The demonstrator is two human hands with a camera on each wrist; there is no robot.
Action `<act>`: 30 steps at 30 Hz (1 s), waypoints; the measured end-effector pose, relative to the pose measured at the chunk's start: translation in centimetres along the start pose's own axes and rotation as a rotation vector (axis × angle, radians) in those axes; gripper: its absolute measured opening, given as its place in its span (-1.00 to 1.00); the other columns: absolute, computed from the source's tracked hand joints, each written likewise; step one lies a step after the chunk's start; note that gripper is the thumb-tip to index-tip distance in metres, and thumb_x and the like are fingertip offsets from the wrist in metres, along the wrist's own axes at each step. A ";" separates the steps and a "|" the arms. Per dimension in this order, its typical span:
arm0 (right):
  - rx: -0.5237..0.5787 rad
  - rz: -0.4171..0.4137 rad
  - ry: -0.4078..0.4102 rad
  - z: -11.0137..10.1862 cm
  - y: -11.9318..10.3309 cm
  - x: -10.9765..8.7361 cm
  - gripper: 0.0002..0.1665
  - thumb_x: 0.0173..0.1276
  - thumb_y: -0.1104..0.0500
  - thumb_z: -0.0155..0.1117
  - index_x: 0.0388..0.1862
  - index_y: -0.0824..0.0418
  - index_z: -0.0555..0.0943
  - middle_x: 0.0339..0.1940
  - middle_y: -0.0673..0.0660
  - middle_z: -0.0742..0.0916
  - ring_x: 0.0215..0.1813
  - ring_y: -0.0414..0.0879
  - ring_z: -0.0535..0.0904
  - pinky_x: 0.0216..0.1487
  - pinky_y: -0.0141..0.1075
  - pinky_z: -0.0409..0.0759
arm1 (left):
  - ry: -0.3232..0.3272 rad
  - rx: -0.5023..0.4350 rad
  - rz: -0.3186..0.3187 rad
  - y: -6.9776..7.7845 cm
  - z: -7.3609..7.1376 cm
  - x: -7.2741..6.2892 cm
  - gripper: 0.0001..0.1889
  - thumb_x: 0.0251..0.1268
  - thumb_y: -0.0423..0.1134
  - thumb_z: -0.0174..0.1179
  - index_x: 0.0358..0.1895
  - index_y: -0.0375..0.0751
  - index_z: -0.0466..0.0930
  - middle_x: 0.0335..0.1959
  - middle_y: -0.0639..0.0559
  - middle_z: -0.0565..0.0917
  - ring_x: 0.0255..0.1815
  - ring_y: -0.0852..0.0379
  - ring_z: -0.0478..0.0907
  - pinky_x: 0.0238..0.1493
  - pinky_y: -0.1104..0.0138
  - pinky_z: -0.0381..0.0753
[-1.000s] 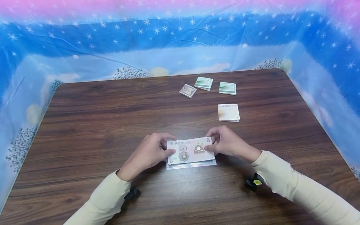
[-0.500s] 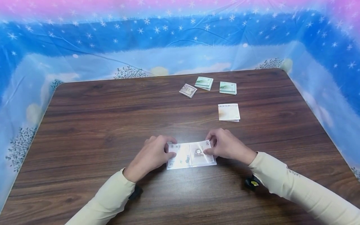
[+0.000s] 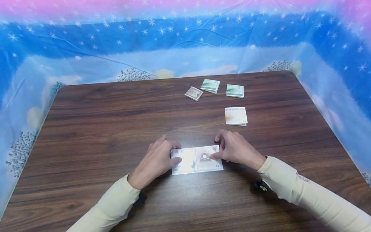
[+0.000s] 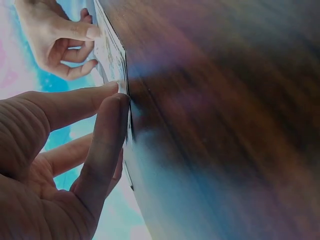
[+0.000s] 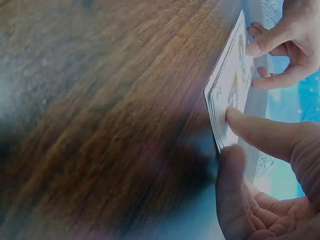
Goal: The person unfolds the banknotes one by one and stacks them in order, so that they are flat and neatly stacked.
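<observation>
A small stack of play banknotes (image 3: pixel 200 166), its top one marked 20, lies flat on the table in front of me in the head view. Glare washes out its left half. My left hand (image 3: pixel 155 162) holds the stack's left end, thumb on top and forefinger at the far corner. At the opposite end my right hand (image 3: pixel 239 149) has its thumb on the top note, with the fingers curled by the edge. Several layered edges of the banknotes (image 5: pixel 232 80) show in the right wrist view, beside the right thumb and forefinger. The far fingers' undersides are partly hidden.
Beyond the hands lie folded notes: a pale orange one (image 3: pixel 236 116), a green one (image 3: pixel 235 91), another green one (image 3: pixel 210 85) and a purplish one (image 3: pixel 194 93). The brown wooden table (image 3: pixel 110 122) is bordered by a snowflake-patterned cloth (image 3: pixel 174 32).
The top banknote, tilted above the stack a second ago, has come down flat in line with it. The right forefinger has moved slightly away from the far edge.
</observation>
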State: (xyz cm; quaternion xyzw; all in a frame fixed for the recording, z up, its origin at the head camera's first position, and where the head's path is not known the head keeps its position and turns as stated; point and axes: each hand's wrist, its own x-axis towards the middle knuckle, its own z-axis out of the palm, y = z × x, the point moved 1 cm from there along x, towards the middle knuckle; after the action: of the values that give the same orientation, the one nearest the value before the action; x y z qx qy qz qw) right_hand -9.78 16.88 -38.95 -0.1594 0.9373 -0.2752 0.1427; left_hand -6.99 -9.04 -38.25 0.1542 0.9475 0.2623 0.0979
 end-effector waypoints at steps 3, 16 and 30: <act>0.001 -0.018 -0.001 -0.2 0.1 0.0 -0.44 0.00 0.05 0.70 -0.18 0.27 0.56 -0.59 -0.06 0.62 -0.53 -0.23 0.51 -0.40 -0.29 0.51 | 0.000 -0.012 0.020 0.0 0.0 0.1 -0.69 0.07 -0.28 0.53 -0.08 -0.23 0.77 -0.29 0.00 0.68 -0.27 0.10 0.52 -0.22 0.17 0.55; 0.106 0.085 0.187 -5.8 3.8 1.5 -0.68 0.22 0.18 0.53 -0.17 0.33 0.65 -0.44 0.11 0.75 -0.52 -0.17 0.62 -0.48 -0.30 0.58 | 0.056 -0.079 0.092 0.2 -1.4 1.5 -0.77 0.16 -0.33 0.46 -0.11 -0.28 0.76 -0.34 -0.01 0.78 -0.30 0.13 0.72 -0.22 0.18 0.69; 0.080 0.278 0.225 -8.0 8.6 4.5 -0.40 0.24 0.02 0.53 0.05 0.43 0.58 -0.12 0.30 0.67 -0.15 0.11 0.56 -0.08 -0.10 0.51 | 0.054 -0.141 0.056 -0.1 -2.3 1.6 -0.71 0.27 -0.25 0.41 0.02 -0.23 0.74 -0.04 -0.04 0.77 -0.09 0.05 0.74 0.02 0.09 0.65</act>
State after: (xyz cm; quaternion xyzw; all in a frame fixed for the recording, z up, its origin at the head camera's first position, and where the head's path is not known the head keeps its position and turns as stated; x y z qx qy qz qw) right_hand -18.59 25.81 -38.17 0.0094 0.9486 -0.3062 0.0798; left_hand -9.17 -9.63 -36.48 0.1661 0.9243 0.3353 0.0755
